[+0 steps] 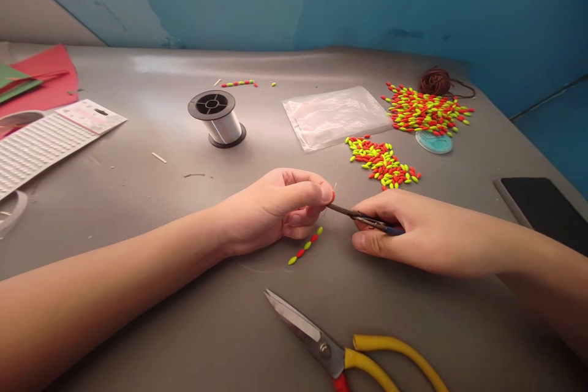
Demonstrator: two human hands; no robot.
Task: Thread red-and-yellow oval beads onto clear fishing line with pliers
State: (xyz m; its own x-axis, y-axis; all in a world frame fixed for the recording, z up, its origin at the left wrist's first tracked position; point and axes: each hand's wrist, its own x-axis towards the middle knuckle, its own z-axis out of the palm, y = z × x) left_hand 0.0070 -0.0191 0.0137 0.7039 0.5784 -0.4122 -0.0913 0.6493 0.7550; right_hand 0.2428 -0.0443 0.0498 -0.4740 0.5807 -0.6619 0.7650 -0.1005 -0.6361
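My left hand (294, 205) is closed, pinching a small red bead (331, 196) between thumb and forefinger, with a thin end of line showing above it. In my right hand (413, 229) are dark pliers (367, 219), whose tips reach the bead; my fingers cover most of their handles. Just below my left hand hangs or lies a short string of green and red beads (307, 246); which of the two is hard to tell. Scissors with yellow handles (316, 337) lie nearer to me, their blades pointing up and left.
A spool of clear line (225, 125) stands beyond my left hand. Loose beads (383, 162) and a larger pile (422, 109) lie beyond my right hand, near a plastic bag (335, 116). A phone (546, 208) is at the right, a white bead card (50, 141) at the left.
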